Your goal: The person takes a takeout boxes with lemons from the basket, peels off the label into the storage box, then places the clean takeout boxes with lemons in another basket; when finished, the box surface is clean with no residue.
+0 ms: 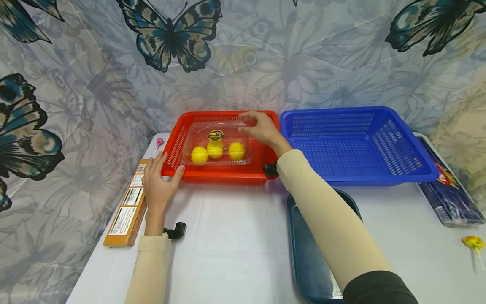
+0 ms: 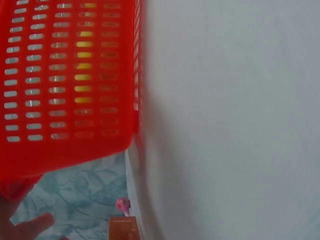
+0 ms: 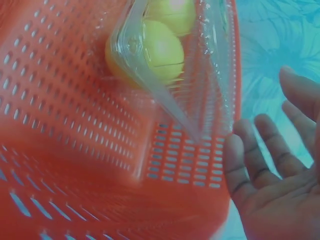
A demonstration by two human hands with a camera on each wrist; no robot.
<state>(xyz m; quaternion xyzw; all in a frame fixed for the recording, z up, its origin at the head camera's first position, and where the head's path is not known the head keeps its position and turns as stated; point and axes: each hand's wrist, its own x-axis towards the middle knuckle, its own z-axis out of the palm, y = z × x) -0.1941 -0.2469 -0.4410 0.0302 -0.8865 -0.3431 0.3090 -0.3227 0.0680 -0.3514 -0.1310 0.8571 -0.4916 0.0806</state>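
Note:
A clear plastic box [image 1: 224,126] with a black and yellow label lies in the red basket [image 1: 178,143]; three yellow balls [image 1: 237,151] show through it. Close to the box's right end is my right hand [image 1: 261,130]. Its fingers are spread with nothing between them in the right wrist view, beside the box's corner. My left hand [image 1: 159,183] rests against the basket's front left corner, thumb apart from the other fingers. In the left wrist view, the basket's slotted wall [image 2: 65,75] hides most of that hand.
The blue basket [image 1: 341,158] stands right of the red one. A dark tray [image 1: 311,253] lies partly under my right arm. At left are an orange box [image 1: 127,207] and a pink lollipop [image 1: 159,142]. A dark package [image 1: 448,190] and yellow lollipop [image 1: 473,242] lie at right.

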